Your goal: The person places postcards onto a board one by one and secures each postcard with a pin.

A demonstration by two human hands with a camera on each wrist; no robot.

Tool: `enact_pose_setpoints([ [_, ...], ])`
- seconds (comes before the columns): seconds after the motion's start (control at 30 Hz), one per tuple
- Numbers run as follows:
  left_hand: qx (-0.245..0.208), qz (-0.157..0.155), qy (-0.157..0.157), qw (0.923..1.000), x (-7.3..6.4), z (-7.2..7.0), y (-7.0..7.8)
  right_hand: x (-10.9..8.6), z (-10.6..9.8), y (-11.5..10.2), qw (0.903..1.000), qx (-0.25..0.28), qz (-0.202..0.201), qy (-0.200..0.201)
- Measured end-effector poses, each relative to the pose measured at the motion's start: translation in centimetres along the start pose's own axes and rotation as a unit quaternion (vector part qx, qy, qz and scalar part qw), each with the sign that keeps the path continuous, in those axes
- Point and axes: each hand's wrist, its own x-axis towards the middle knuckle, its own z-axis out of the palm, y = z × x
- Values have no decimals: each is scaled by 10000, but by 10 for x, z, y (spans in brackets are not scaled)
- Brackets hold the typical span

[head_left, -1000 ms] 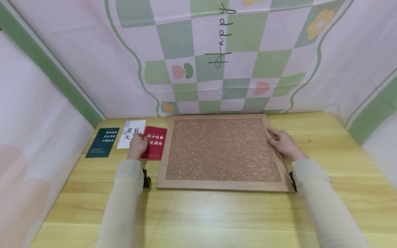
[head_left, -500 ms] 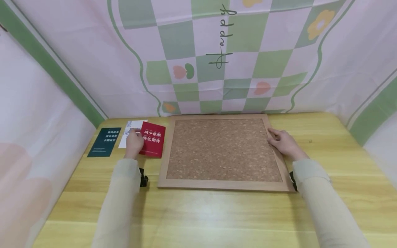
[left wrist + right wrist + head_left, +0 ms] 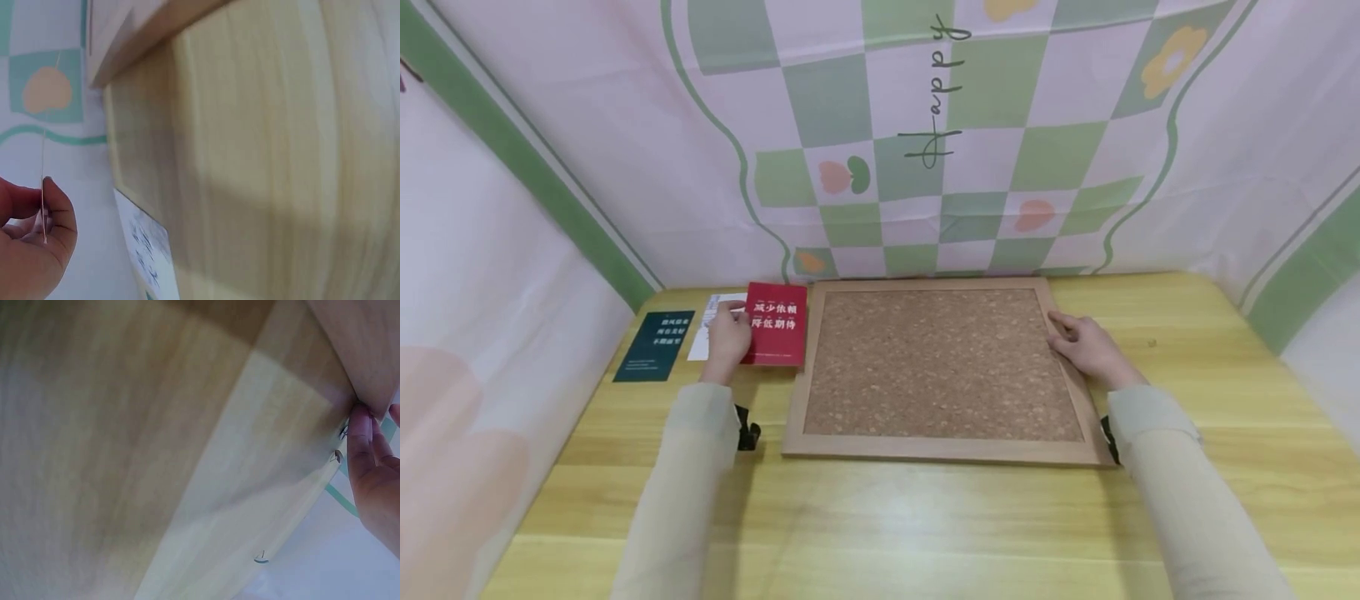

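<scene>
In the head view, my left hand [image 3: 728, 337] pinches a red card [image 3: 777, 337] with white lettering by its left side. The left wrist view shows this card edge-on, thumb on one face and fingers on the other. A white card [image 3: 700, 340] lies partly hidden behind that hand, and a dark green card [image 3: 655, 346] lies further left. A cork board [image 3: 940, 362] with a light wooden frame lies on the table. My right hand [image 3: 1092, 346] holds the frame's right side near its far corner, with fingertips at the edge in the right wrist view.
The yellow wood-grain table [image 3: 880, 533] stretches out around the board. A printed cloth [image 3: 985, 158] with green checks hangs along the back edge, close behind the board. White cloth [image 3: 467, 275] also closes off the left side. A tiny mark [image 3: 1152, 343] shows right of my right hand.
My left hand has picked the red card up off the table and raised it, so it tilts up towards the board's left edge. The right hand and the board have stayed in place.
</scene>
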Motion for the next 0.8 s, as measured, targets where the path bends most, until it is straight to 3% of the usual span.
enact_pose_setpoints([
  [0.6,-84,528,-840,9950,-10,36,11,1,1,1,9995,293,84,-78],
  [0.8,-97,819,-949,9921,-17,50,14,0,1,0,9994,296,148,-100],
])
